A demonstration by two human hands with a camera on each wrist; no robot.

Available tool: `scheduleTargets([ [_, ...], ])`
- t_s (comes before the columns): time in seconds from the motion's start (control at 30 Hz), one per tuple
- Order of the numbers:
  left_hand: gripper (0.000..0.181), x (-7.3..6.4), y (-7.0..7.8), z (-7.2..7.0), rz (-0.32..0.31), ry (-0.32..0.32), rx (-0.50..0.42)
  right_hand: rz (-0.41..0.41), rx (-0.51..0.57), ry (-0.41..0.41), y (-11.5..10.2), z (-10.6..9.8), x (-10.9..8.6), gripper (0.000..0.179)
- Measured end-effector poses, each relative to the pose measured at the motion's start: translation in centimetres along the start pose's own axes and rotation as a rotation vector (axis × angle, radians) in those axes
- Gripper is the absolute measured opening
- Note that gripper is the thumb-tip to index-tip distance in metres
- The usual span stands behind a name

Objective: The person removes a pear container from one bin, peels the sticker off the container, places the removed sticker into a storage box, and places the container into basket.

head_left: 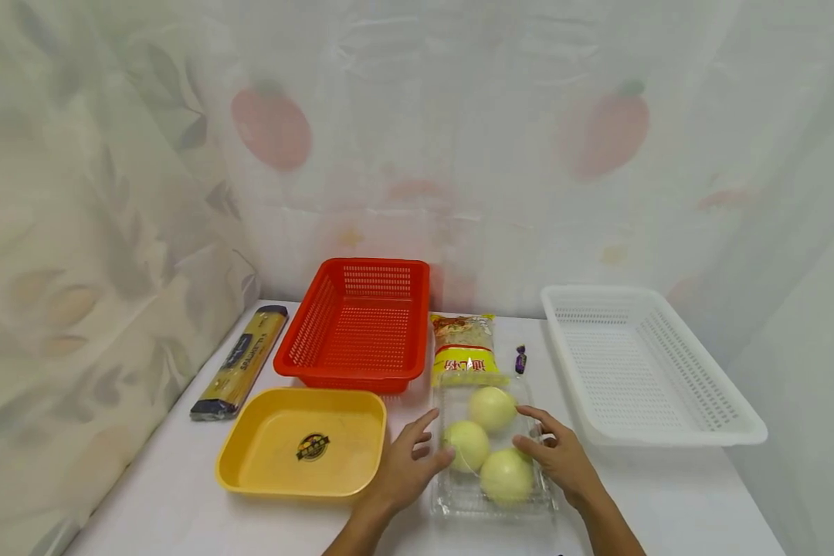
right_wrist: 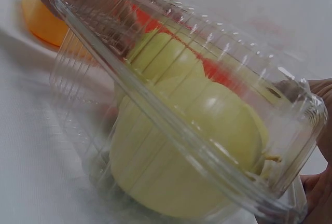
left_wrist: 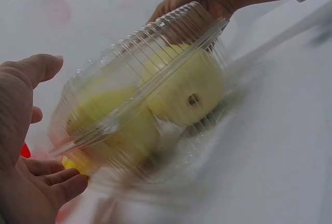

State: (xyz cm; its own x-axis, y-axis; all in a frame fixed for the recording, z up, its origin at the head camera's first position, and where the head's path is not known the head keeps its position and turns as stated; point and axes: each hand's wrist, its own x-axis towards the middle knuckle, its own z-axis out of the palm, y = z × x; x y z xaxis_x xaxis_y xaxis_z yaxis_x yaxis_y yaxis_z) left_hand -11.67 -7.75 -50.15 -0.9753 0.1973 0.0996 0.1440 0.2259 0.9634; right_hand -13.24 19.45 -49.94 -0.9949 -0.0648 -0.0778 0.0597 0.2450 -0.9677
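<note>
A clear plastic clamshell box (head_left: 452, 502) sits on the table at front centre, its ribbed lid down over three round, pale yellow-green fruits (head_left: 506, 475). One fruit (right_wrist: 207, 120) shows a short brown stem in the right wrist view. At the box's left side is my left hand (head_left: 406, 467), thumb and fingers spread apart; the left wrist view shows nothing in its grasp. My right hand (head_left: 563, 459) is at the box's right side, thumb and forefinger reaching over its edge with no clear grip. The box hides part of that hand in the left wrist view.
A yellow tray (head_left: 306, 479) is left of the hands, with a red basket (head_left: 350, 378) behind it and a spaghetti pack (head_left: 239, 363) at far left. Behind the box lie a yellow-labelled food bag (head_left: 466, 340) and a purple-wrapped candy (head_left: 521, 360). A white basket (head_left: 653, 432) stands right.
</note>
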Motion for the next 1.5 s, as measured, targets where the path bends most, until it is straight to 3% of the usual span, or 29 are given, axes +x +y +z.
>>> scheduleTargets([
  [0.17,0.065,0.1,-0.2,0.3,-0.044,-0.035,0.025,-0.006,-0.002,-0.002,0.0,0.1,0.1,0.051],
  [0.33,0.064,0.5,0.0,0.7,0.006,-0.045,0.002,0.007,0.004,-0.002,0.0,0.1,0.1,0.05],
  [0.6,0.064,1.3,0.2,1.0,0.071,-0.029,0.08,0.001,0.002,0.0,0.0,0.1,0.1,0.051],
  [1.0,0.063,2.6,0.5,1.3,0.007,-0.033,0.182,0.006,-0.008,0.007,0.1,0.0,0.1,0.051],
  [1.5,0.059,3.0,1.4,1.3,-0.03,-0.034,0.182,-0.005,0.006,0.025,-0.3,0.0,-0.2,0.05],
])
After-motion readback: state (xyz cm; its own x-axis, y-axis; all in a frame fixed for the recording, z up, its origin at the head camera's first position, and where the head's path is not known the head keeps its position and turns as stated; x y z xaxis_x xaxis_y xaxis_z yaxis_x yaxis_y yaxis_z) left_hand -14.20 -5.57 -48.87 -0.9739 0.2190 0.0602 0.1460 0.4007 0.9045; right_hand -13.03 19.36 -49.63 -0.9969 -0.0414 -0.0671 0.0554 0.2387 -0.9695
